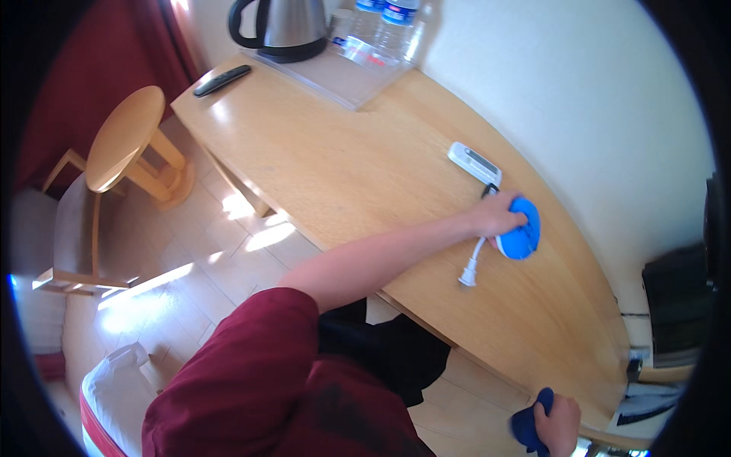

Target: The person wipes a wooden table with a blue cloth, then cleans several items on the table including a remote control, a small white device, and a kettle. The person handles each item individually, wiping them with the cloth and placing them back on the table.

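My left hand (502, 214) reaches across the wooden desk and grips a round blue object (521, 231) with a white edge. A short white cord with a plug (468, 274) lies below the hand; where the cord starts is hidden. Just above the fingers lies a white remote control (475, 164) with a small display, next to a small black item (490, 190) partly covered by the hand. At the lower right, past the desk's front edge, my right hand (558, 423) is closed around a dark blue, cloth-like item (531, 421).
On the desk (354, 171) stand a steel kettle (291, 28) and plastic water bottles (394, 28) on a clear tray (342, 94). A black remote (223, 80) lies near the left corner. A round wooden table (127, 137) and a chair (74, 228) stand left; a black screen (679, 308) is right.
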`<act>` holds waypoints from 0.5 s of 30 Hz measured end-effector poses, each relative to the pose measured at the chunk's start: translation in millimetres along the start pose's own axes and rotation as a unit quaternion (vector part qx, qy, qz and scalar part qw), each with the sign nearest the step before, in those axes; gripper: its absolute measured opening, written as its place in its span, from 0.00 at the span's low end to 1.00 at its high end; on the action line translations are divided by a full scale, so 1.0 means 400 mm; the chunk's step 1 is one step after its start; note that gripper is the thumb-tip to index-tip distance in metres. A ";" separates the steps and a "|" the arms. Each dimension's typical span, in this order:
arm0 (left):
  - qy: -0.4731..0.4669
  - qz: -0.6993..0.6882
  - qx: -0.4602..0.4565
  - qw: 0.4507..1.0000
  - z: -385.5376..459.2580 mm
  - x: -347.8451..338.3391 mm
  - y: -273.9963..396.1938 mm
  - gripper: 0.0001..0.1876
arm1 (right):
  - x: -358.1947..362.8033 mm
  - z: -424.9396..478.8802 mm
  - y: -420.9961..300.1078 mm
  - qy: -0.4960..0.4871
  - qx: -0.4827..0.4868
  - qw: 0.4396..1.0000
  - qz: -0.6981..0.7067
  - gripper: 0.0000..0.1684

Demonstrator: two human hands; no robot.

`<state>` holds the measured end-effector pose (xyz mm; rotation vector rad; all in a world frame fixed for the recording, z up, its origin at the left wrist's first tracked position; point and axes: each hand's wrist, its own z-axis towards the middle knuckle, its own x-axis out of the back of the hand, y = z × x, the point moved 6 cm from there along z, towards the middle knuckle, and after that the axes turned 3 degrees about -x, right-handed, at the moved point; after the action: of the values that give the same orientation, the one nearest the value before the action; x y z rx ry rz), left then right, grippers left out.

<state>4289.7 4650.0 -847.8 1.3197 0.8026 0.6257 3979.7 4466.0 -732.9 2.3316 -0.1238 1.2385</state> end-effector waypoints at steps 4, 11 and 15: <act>-0.028 0.024 -0.001 0.999 -0.006 -0.053 -0.026 0.26 | 0.058 -0.049 -0.044 0.004 0.133 0.969 0.210 0.20; 0.033 0.250 -0.085 0.964 -0.039 -0.048 -0.002 0.24 | -0.093 0.075 0.063 -0.047 0.114 0.688 0.715 0.27; 0.086 0.412 -0.150 0.895 -0.125 0.012 0.062 0.24 | -0.100 0.176 0.091 0.050 0.100 0.580 0.807 0.27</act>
<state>4253.4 4687.4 -827.1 1.2962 0.2228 1.4943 3998.6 4395.7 -783.6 1.8232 -2.6050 2.0154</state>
